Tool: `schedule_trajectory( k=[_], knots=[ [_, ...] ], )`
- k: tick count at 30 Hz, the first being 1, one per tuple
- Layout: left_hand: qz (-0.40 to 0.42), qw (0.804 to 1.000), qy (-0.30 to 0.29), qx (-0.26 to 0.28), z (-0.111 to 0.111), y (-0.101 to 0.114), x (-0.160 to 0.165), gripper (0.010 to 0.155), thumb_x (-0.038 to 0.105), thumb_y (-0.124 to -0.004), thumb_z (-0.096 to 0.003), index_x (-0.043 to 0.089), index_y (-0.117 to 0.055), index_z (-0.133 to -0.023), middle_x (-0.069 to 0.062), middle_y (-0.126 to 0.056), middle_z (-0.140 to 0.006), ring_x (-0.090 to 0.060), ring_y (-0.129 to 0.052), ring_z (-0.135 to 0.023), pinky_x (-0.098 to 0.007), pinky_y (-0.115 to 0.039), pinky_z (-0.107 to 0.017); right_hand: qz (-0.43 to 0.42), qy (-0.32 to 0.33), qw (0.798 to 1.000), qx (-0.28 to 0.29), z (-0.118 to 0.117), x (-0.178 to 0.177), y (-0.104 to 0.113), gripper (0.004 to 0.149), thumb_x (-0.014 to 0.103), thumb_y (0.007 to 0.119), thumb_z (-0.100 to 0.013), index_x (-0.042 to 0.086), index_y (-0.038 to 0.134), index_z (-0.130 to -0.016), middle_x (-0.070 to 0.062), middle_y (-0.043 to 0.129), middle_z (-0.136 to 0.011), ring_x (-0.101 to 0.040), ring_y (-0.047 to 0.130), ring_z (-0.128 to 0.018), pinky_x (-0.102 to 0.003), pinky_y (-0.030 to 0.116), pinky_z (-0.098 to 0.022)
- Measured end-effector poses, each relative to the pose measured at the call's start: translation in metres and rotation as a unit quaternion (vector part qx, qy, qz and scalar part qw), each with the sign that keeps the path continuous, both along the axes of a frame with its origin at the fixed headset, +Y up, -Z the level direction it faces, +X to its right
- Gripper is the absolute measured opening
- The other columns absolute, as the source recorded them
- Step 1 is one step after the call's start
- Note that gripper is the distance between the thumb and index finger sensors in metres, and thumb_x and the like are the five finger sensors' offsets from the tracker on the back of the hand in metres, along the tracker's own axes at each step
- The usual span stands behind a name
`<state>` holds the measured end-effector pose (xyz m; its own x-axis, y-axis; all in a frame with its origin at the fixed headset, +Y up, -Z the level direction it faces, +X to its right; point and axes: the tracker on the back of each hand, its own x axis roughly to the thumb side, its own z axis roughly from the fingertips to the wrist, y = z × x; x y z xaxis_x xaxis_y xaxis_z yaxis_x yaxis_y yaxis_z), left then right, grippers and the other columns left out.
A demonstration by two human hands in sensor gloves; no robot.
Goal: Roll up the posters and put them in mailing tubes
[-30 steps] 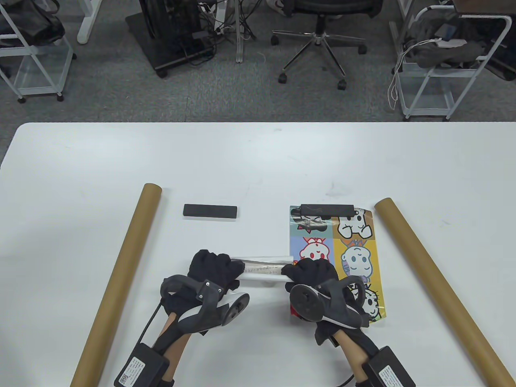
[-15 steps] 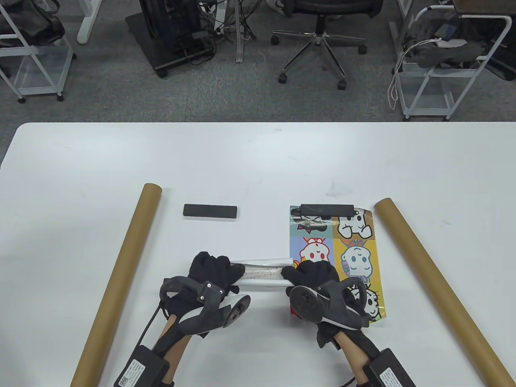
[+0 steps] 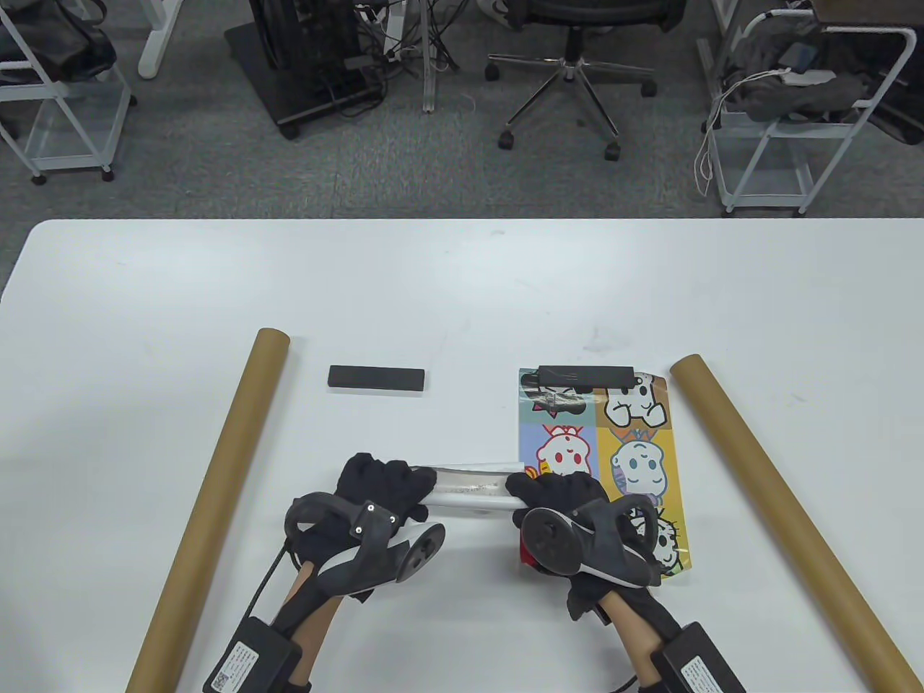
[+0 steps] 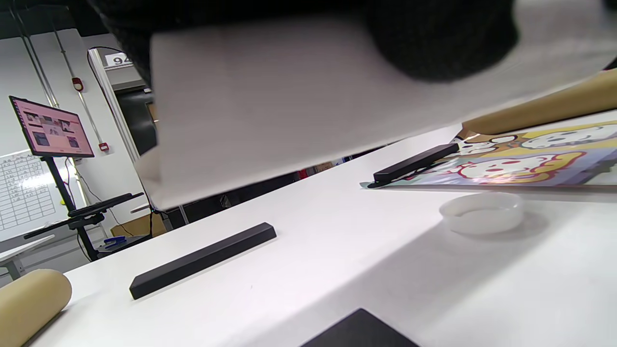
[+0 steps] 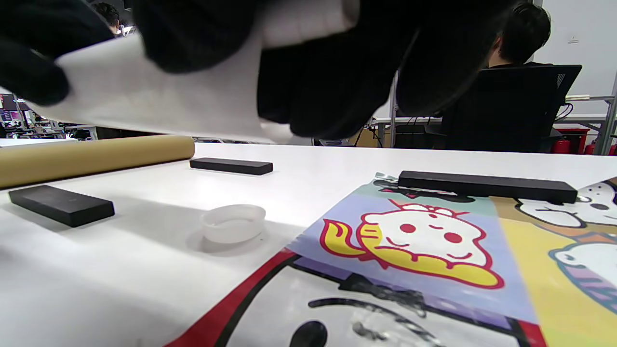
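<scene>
Table view: 1 rolled poster [image 3: 469, 489], gripped by left hand [image 3: 382, 485] and right hand [image 3: 559, 492] near bench front edge; roll slightly turned, tightening; insertion pending.

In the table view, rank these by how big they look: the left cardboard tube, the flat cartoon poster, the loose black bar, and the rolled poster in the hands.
1. left cardboard tube, longest by far
2. flat cartoon poster, widest sheet
3. rolled poster and loose black bar: the roll's visible part looks about as long as the bar, and both hands cover its ends, so unranked.

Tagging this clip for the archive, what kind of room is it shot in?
Probably an office or lab workspace: a swivel chair and wheeled carts stand behind the white table, and a monitor on a stand shows nearby.
</scene>
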<state>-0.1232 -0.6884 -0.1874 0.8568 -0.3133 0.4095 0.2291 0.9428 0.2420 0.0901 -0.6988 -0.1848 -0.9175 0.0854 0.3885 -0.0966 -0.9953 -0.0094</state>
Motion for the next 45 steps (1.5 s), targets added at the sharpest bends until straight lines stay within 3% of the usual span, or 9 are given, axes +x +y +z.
schedule_trajectory(
  k=[5,8,11,19,24,42,45],
  knots=[
    [0.013,1.0,0.003,-0.013,-0.001,0.0,0.0,0.055,0.046,-0.057,-0.0452,0.037,-0.07,-0.097,0.012,-0.09,-0.084,-0.014,-0.098,-0.069,-0.049,-0.075,-0.076,-0.025,0.007,0.999,-0.032,-0.002,0.003,0.001,0.054,0.033,0.061,-0.052,0.013,0.062,-0.101,-0.009,0.081,-0.081,-0.031,0.088,-0.061,-0.066,0.068,-0.066],
    [0.015,1.0,0.002,-0.001,0.001,0.003,0.001,0.053,0.051,-0.065,-0.0419,0.038,-0.074,-0.092,0.013,-0.092,-0.077,-0.012,-0.099,-0.061,-0.048,-0.078,-0.074,-0.039,0.009,0.999,-0.035,-0.002,0.004,0.0,0.053,0.036,0.068,-0.049,0.014,0.066,-0.097,-0.006,0.082,-0.076,-0.028,0.088,-0.056,-0.065,0.069,-0.065],
    [-0.003,1.0,0.001,0.014,0.002,0.004,0.002,0.05,0.051,-0.071,-0.0402,0.04,-0.075,-0.089,0.016,-0.093,-0.074,-0.009,-0.1,-0.058,-0.046,-0.08,-0.074,-0.031,0.008,0.999,-0.026,-0.001,0.002,0.0,0.051,0.036,0.068,-0.048,0.017,0.067,-0.095,-0.004,0.083,-0.074,-0.027,0.089,-0.055,-0.064,0.07,-0.065],
    [0.002,1.0,0.0,-0.002,0.0,0.0,-0.002,0.046,0.052,-0.072,-0.0412,0.042,-0.08,-0.085,0.014,-0.091,-0.081,-0.012,-0.099,-0.068,-0.047,-0.077,-0.076,-0.026,0.015,0.999,-0.027,0.001,0.001,-0.001,0.049,0.037,0.071,-0.046,0.02,0.075,-0.092,-0.006,0.085,-0.079,-0.03,0.091,-0.062,-0.065,0.069,-0.066],
    [-0.008,1.0,0.002,0.013,0.001,0.002,0.0,0.047,0.053,-0.072,-0.0411,0.043,-0.08,-0.087,0.013,-0.088,-0.085,-0.014,-0.097,-0.071,-0.048,-0.075,-0.077,-0.009,-0.005,1.0,-0.008,0.002,0.001,0.0,0.051,0.038,0.072,-0.045,0.02,0.075,-0.093,-0.012,0.077,-0.088,-0.035,0.085,-0.068,-0.068,0.064,-0.067],
    [0.002,1.0,0.009,-0.026,-0.003,-0.005,-0.002,0.058,0.052,-0.07,-0.0414,0.038,-0.073,-0.098,0.015,-0.094,-0.081,-0.011,-0.102,-0.068,-0.045,-0.079,-0.075,0.002,0.008,1.0,-0.009,0.002,-0.001,0.001,0.055,0.038,0.073,-0.045,0.017,0.073,-0.095,-0.004,0.084,-0.078,-0.03,0.091,-0.064,-0.064,0.068,-0.067],
    [-0.003,0.999,0.005,-0.031,-0.002,-0.007,0.0,0.055,0.048,-0.064,-0.0444,0.041,-0.07,-0.099,0.013,-0.092,-0.083,-0.013,-0.101,-0.069,-0.047,-0.077,-0.076,-0.001,0.006,1.0,-0.005,0.002,-0.001,0.0,0.055,0.038,0.071,-0.046,0.017,0.072,-0.096,-0.004,0.086,-0.08,-0.031,0.092,-0.066,-0.063,0.068,-0.067]
  ],
)
